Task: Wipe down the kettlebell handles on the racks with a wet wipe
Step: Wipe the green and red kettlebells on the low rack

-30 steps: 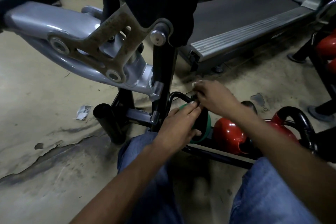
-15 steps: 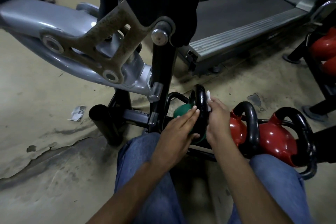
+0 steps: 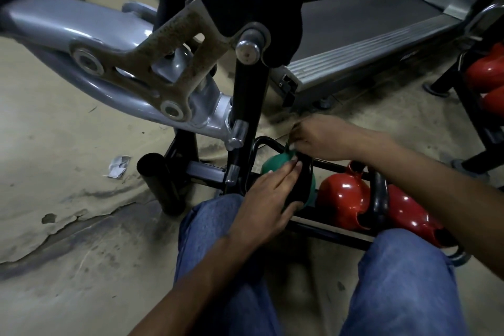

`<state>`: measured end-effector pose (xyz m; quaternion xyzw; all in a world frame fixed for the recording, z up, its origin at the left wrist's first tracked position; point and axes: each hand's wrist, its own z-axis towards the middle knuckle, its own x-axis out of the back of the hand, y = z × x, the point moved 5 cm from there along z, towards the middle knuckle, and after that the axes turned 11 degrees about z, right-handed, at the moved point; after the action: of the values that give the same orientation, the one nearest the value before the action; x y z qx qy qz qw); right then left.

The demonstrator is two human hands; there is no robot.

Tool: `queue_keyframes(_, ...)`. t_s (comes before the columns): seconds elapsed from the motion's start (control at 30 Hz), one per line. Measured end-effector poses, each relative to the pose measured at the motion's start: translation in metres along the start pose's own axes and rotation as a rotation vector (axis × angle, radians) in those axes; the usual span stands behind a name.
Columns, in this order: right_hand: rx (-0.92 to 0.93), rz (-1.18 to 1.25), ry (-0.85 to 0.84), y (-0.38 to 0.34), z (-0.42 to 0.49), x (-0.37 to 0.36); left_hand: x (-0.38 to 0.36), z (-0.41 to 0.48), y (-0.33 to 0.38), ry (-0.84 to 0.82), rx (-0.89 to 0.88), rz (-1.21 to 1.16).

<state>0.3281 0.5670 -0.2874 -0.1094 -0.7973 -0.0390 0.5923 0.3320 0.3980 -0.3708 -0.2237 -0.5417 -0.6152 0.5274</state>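
Green, black-handled kettlebell [image 3: 275, 163] on low rack [image 3: 327, 234]

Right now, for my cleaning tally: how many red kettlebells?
4. Low rack: first red kettlebell beside the green kettlebell, second red kettlebell right of it. Right-edge rack: upper red kettlebell, lower red kettlebell. Others may be hidden.

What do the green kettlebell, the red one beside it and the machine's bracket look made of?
The green kettlebell: matte green coating, perhaps vinyl or paint; no sharp glints.
The red kettlebell: glossy red coating, bright highlights; core presumably metal.
The bracket: metal, likely steel, brown speckling that looks like rust.
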Motion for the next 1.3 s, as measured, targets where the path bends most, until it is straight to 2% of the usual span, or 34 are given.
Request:
queue_keyframes(0.07, -0.063, 0.109, 0.22, 0.008, -0.011, -0.001, 0.0, 0.0, -0.002, -0.001, -0.011, 0.006)
queue_keyframes(0.2, -0.277, 0.64, 0.785, -0.015, -0.063, -0.043, -0.001, -0.001, -0.005, 0.005, -0.033, 0.015)
queue_keyframes(0.3, -0.454, 1.058, 0.922, -0.005, -0.062, -0.068, -0.004, -0.001, -0.006, 0.01, -0.026, 0.019)
queue_keyframes(0.4, -0.645, 1.779, 0.883, 0.01, -0.043, -0.093, -0.007, -0.002, -0.006, 0.006, -0.022, 0.011)
queue_keyframes(0.47, -0.66, 2.179, 0.705, -0.006, -0.036, -0.103, -0.006, -0.002, -0.004, 0.018, -0.021, 0.002)
queue_keyframes(0.53, -0.616, 2.495, 0.542, -0.015, -0.03, -0.098, -0.005, -0.001, -0.003, 0.035, -0.017, 0.0)
queue_keyframes(0.6, -0.606, 2.641, 0.509, -0.009, -0.022, -0.088, -0.007, -0.002, -0.002, 0.03, -0.01, 0.005)
queue_keyframes(0.77, -0.579, 2.538, 0.582, -0.021, -0.04, -0.109, -0.01, -0.008, -0.003, 0.041, -0.007, 0.018)
queue_keyframes(0.87, -0.558, 2.629, 0.601, -0.015, -0.034, -0.107, -0.01, -0.009, -0.003, 0.056, -0.007, 0.025)
queue_keyframes(0.97, -0.656, 2.541, 0.706, -0.013, -0.03, -0.098, -0.01, -0.01, -0.003, 0.057, 0.002, 0.02)
queue_keyframes(1.03, -0.682, 2.179, 0.841, -0.023, -0.048, -0.101, -0.01, -0.011, -0.004, 0.058, -0.01, 0.041)
queue_keyframes(1.13, -0.519, 1.559, 0.958, -0.037, -0.066, -0.098, -0.011, -0.01, -0.007, 0.059, -0.005, 0.059)
queue_keyframes(1.23, -0.347, 1.099, 0.89, -0.011, -0.042, -0.076, -0.011, -0.011, -0.007, 0.063, -0.021, 0.059)
queue_keyframes(1.3, -0.217, 0.802, 0.735, 0.011, -0.019, -0.053, -0.01, -0.011, -0.007, 0.052, -0.027, 0.063)
